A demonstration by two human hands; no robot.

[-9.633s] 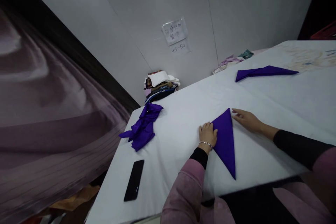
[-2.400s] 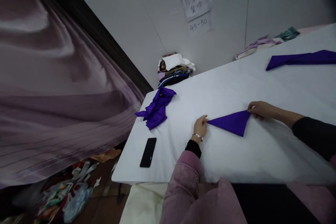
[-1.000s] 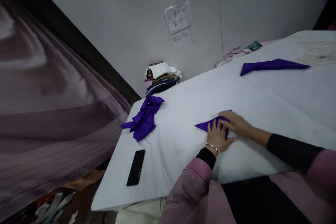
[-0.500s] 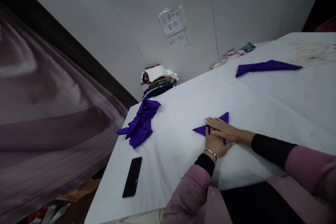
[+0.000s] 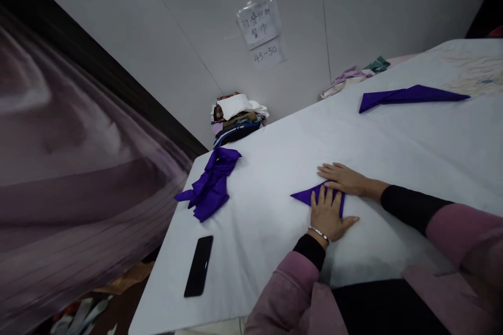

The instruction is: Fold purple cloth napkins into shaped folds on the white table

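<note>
A purple cloth napkin, folded into a small triangle, lies flat on the white-covered table. My left hand, with a silver bangle at the wrist, presses its spread fingers on the napkin's near side. Along the far edge lies my right hand, flat with fingers stretched out, partly on the napkin and partly on the tablecloth. Both hands hide much of the cloth, and neither grips it.
Crumpled purple cloth lies at the table's left edge, with a black phone nearer me. Another folded purple cloth rests at the far right. Stacked fabrics stand beyond the far edge, below a paper sign on the wall.
My right hand has moved off my left hand toward the napkin's far edge. The point that stuck up on the far side no longer shows. My left fingers are spread wider.
</note>
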